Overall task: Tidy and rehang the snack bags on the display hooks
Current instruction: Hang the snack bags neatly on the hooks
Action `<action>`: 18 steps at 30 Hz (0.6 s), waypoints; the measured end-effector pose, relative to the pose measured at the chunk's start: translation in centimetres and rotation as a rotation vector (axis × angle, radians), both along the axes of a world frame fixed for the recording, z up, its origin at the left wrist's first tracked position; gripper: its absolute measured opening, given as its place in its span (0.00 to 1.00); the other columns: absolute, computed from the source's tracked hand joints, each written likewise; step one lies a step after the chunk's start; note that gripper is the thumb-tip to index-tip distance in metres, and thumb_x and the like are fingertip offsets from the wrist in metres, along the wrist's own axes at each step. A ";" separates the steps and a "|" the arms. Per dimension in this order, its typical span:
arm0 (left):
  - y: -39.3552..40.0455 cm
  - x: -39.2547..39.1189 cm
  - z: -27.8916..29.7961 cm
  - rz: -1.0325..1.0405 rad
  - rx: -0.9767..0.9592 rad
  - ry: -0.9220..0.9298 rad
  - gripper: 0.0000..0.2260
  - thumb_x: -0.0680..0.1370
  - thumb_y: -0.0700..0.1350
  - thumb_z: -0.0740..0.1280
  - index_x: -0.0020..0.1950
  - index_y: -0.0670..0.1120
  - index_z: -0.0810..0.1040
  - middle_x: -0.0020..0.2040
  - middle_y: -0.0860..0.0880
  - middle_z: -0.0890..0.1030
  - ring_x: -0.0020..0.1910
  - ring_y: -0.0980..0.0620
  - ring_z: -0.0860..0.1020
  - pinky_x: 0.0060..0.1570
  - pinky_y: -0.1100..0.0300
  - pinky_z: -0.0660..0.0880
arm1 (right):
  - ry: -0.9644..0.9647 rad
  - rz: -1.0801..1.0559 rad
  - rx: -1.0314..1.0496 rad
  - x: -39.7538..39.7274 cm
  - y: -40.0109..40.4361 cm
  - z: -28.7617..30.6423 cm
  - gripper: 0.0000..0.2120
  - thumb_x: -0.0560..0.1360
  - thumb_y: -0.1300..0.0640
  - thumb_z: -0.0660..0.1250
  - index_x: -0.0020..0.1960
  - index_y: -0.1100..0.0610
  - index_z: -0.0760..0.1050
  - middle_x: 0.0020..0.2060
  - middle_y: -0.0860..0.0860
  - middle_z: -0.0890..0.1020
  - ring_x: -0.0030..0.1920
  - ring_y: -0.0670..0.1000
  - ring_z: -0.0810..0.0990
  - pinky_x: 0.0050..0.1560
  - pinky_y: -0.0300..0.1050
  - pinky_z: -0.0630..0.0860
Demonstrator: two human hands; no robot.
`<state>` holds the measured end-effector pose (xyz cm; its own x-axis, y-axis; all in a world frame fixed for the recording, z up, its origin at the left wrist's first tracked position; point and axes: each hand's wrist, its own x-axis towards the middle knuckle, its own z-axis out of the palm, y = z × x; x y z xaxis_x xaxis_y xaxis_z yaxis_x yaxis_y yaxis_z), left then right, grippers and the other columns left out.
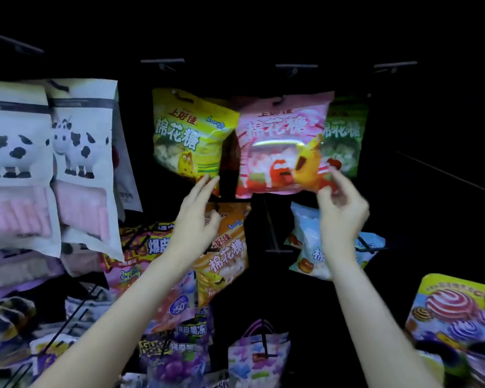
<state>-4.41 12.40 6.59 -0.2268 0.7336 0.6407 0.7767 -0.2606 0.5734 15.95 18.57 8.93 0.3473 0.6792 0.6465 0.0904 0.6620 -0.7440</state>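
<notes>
Our right hand (342, 211) pinches the lower right corner of the pink bag (280, 144), which hangs from a hook (279, 101) just above that hand. Our left hand (193, 219) is spread and relaxed, fingertips touching the yellow bag (188, 138) hanging just above it, in front of the orange bag (227, 253)

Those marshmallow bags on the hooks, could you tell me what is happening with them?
A person is tidying a snack display. The right hand pinches the lower right corner of the pink marshmallow bag, which hangs on its hook. The left hand is open, reaching toward the tilted yellow marshmallow bag beside it.
</notes>
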 end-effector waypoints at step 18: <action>-2.9 -0.7 -1.1 -0.020 0.086 0.061 0.21 0.77 0.36 0.59 0.70 0.47 0.67 0.70 0.51 0.66 0.68 0.60 0.62 0.63 0.77 0.54 | -0.282 -0.166 -0.090 -0.9 0.3 -2.1 0.12 0.75 0.66 0.64 0.59 0.62 0.72 0.55 0.58 0.72 0.50 0.53 0.74 0.53 0.55 0.75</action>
<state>-5.10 9.51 5.52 -0.1710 0.6792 0.7138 0.8037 -0.3230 0.4998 15.09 18.91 6.88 0.2740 0.6869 0.6732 0.4017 0.5542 -0.7290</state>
